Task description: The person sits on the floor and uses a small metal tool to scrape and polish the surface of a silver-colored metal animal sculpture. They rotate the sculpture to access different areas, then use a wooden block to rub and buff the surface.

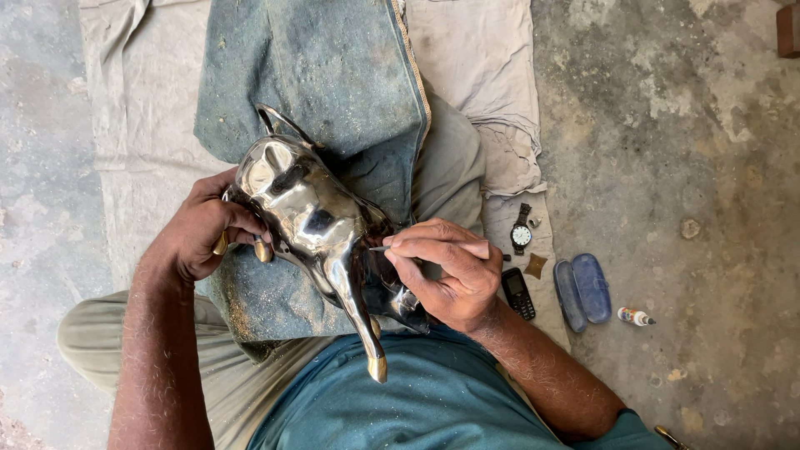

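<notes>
A shiny polished metal animal figure [312, 221] with brass-tipped legs lies on a dusty blue cloth [325, 75] across my lap. My left hand [196, 233] grips the figure by its legs on the left side. My right hand [446, 271] pinches a thin pointed metal tool [379, 248], its tip touching the figure's dark underside.
A beige sheet [475, 50] covers the concrete floor under the blue cloth. To my right lie a wristwatch [522, 232], a small black phone [518, 292], an open blue glasses case [583, 290] and a little glue bottle [635, 317].
</notes>
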